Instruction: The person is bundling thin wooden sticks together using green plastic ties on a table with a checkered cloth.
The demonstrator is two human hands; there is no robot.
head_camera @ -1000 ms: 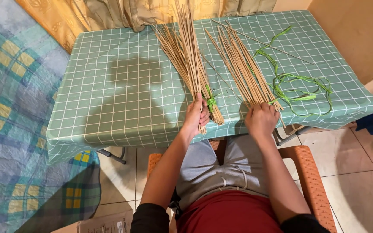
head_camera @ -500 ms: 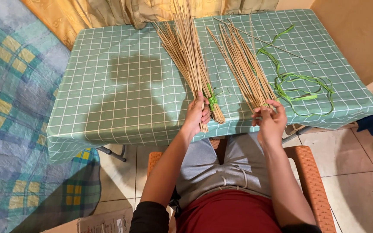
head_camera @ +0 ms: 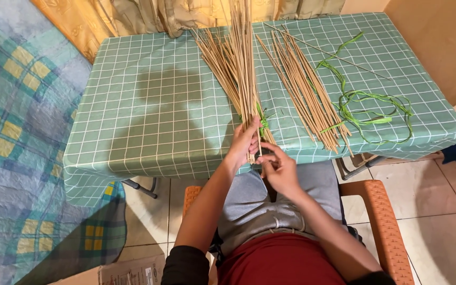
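The left hand [head_camera: 243,143] is clasping the tied bundle of thin sticks [head_camera: 234,74] at the table edge [head_camera: 186,163]; the right hand [head_camera: 276,168] is pinching one stick's lower end. Keeping the bundle squeezed near its green tie [head_camera: 262,122] should be helping that stick slide in straight.

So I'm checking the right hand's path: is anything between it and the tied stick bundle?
Nothing visible: the right hand sits beside the bundle's tied end, which the left hand grips at the table edge.

Tan sticks [head_camera: 233,63]; green white-checked tablecloth [head_camera: 154,105]; green ribbon [head_camera: 370,108].
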